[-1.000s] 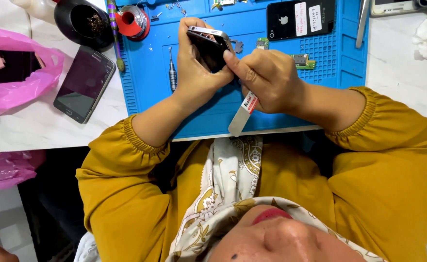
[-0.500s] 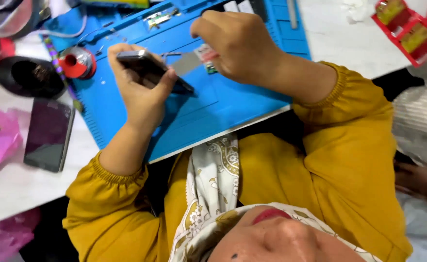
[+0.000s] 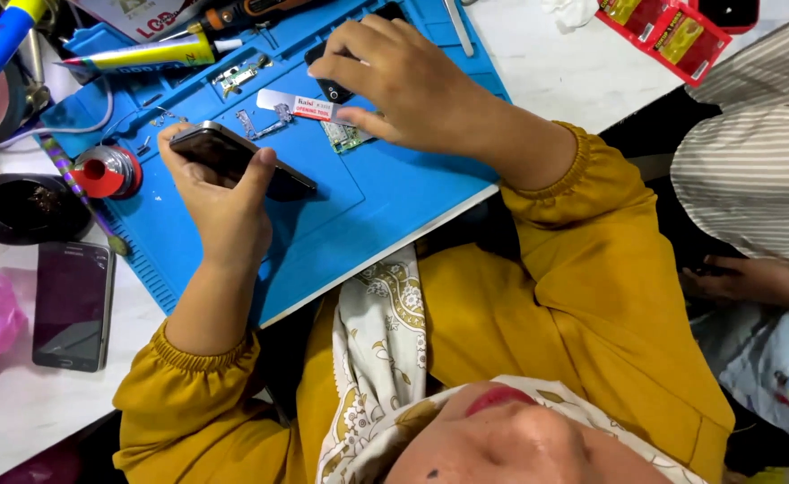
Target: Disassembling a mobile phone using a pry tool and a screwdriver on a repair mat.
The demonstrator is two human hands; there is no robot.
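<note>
1. My left hand (image 3: pixel 220 193) wraps its fingers shut around a dark, glossy phone (image 3: pixel 242 159), held just above the blue rubbery mat (image 3: pixel 368 211).
2. My right hand (image 3: pixel 403 85) presses bent fingers on a flat metal opening tool (image 3: pixel 300 106); whether it grips, I cannot tell.
3. The mat overhangs a white table (image 3: pixel 547 63), cut off at the top.
</note>
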